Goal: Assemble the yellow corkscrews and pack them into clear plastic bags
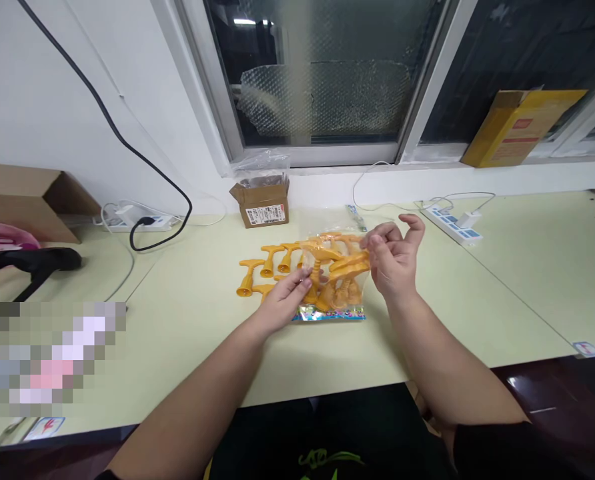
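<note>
A clear plastic bag [330, 314] with a colourful printed strip along its near end holds several yellow T-shaped plastic pieces [350, 265]. My left hand [286, 297] grips the bag's left side, thumb on top. At the bag's far right edge, my right hand [393, 257] pinches the plastic between thumb and finger, with the other fingers raised and curled. More loose yellow T-handled pieces [250, 277] lie on the table just left of and behind the bag. Some of them are partly hidden by the bag.
An open small cardboard box [262, 204] stands by the wall. Power strips sit at left [152, 222] and right [452, 223]. A black cable [112, 123] hangs at the left, near a black curved stand [32, 263]. A yellow carton [520, 130] leans on the windowsill.
</note>
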The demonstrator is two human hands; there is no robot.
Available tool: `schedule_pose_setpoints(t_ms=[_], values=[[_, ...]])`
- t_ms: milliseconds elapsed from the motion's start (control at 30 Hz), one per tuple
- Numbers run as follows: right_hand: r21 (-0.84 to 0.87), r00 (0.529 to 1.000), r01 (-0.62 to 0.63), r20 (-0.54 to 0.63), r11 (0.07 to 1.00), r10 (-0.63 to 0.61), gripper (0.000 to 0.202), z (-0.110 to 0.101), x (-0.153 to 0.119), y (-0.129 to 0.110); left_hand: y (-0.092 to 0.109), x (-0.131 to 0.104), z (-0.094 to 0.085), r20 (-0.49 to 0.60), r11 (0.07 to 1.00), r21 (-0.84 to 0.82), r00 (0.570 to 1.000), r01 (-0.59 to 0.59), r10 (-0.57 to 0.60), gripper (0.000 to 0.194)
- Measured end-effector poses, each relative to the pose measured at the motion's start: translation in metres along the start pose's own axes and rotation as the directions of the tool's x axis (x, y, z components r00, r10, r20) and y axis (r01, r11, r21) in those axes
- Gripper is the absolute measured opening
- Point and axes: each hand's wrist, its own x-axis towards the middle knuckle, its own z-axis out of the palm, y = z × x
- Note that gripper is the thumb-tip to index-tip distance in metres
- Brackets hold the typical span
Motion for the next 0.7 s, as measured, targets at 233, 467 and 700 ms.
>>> schedule_pose_setpoints(t_ms=[233,467,700], values=[[0.086,0.764,-0.465,0.543,0.881,0.35,0.049,0.006,-0.004,0.008,0.003,0.004,-0.003,-0.143,0.965,-0.26,0.988,0.017,-0.055,0.047],[0.384,0.87,-0.493,0.199,0.781,0.452,0.042,0.024,-0.01,0.008,0.012,0.005,-0.011,-0.103,0.852,-0.523,0.991,0.024,-0.091,0.05],[0.254,0.922,-0.352,0.257,0.901,0.288,0.046,0.04,-0.026,0.016,0.008,0.0,0.009,0.057,0.739,-0.652,0.984,0.166,-0.171,0.041]])
